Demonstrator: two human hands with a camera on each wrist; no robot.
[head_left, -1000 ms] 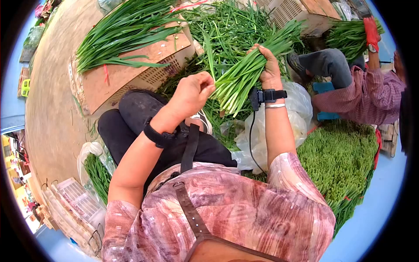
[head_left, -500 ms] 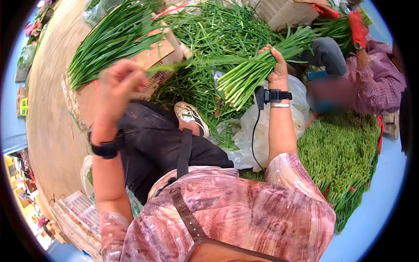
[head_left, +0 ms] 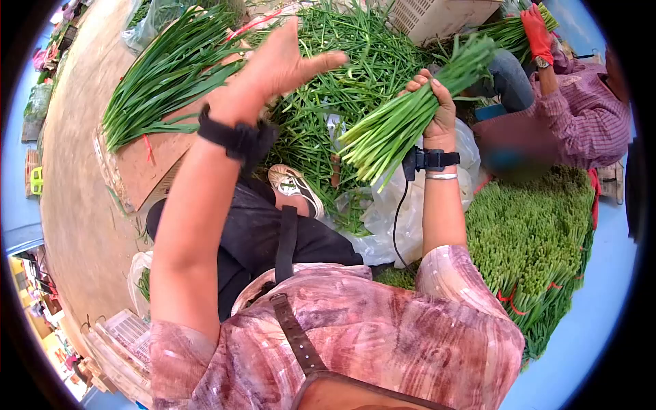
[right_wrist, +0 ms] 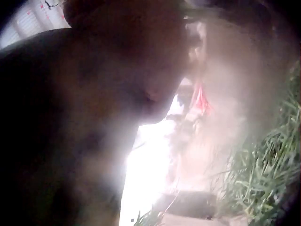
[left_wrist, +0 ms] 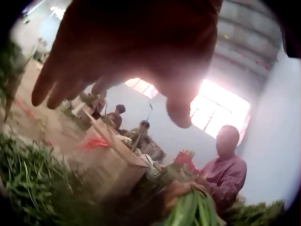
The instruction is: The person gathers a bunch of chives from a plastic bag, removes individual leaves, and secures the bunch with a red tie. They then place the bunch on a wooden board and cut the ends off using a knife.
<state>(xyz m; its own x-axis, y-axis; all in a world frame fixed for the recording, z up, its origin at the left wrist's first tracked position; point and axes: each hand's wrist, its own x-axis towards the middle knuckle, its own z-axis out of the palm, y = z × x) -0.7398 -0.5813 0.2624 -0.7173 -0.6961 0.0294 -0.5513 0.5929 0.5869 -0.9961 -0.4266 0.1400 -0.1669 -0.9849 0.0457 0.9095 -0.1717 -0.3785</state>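
Biggest in our head view is the stack of tied bundles point(head_left: 540, 232) filling the right of the frame; we take these for the finished share. Next, at top centre, lies the loose heap of stalks point(head_left: 342, 61), and we judge that a good deal of unbundled green is left there. At upper left a cardboard-topped crate point(head_left: 154, 164) carries long flat leaves point(head_left: 164, 75). At upper right a second person point(head_left: 581, 116) in a checked shirt and a red glove handles their own greens. A clear plastic bag point(head_left: 383, 219) sits mid-frame beneath the right forearm.

Then comes the bunch of green stalks point(head_left: 400, 130), just right of centre. It is tilted, with pale cut ends down-left and tips up-right, and we see no tie on it. The right hand point(head_left: 439, 113) has its fingers curled round the bunch's upper part. The left hand point(head_left: 280, 65), raised at upper centre, is spread wide and holds nothing. Smallest are the red ties point(head_left: 509, 297) at the stack's lower edge.
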